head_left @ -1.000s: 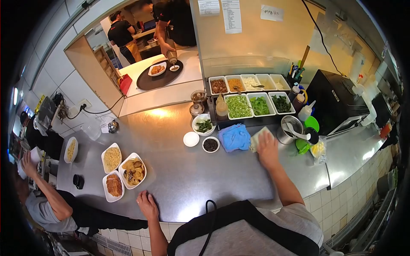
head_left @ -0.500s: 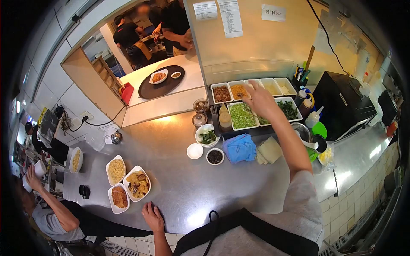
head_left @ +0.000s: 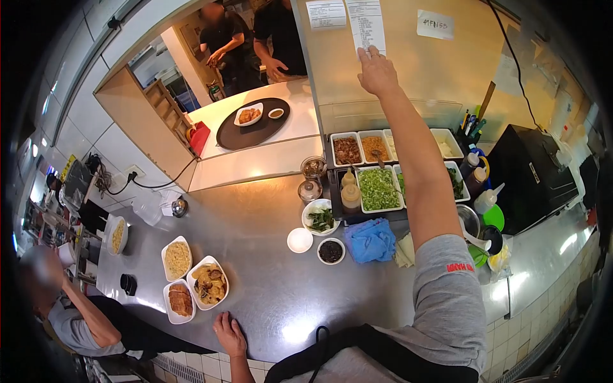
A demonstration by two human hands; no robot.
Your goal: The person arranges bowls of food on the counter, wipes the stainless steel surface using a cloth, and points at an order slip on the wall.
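Observation:
My right hand (head_left: 378, 75) is raised at the far wall, fingertips stretched against the lower part of a printed order slip (head_left: 365, 22). At the near counter edge, my left hand (head_left: 230, 333) rests with its fingers lying on the steel, holding nothing. Beyond it stand white bowls of fried rice (head_left: 177, 258), breaded fried cutlet (head_left: 181, 300) and a saucy dish with dark pieces (head_left: 210, 283). Beneath my right arm is a rack of topping containers, including chopped green onions (head_left: 379, 189) and shredded brown meat (head_left: 347, 150); the arm hides part of them.
A round tray (head_left: 254, 125) bearing a bowl and sauce cup sits on the pass ledge, with people behind. A blue cloth (head_left: 370, 240) and small bowls lie mid-counter. Squeeze bottles (head_left: 489, 198) and a black machine (head_left: 530, 169) stand right. A co-worker (head_left: 80, 319) is at left.
My right hand has moved from above the topping containers up to the order slip on the wall. My left hand stays at the counter edge. The view has shifted slightly.

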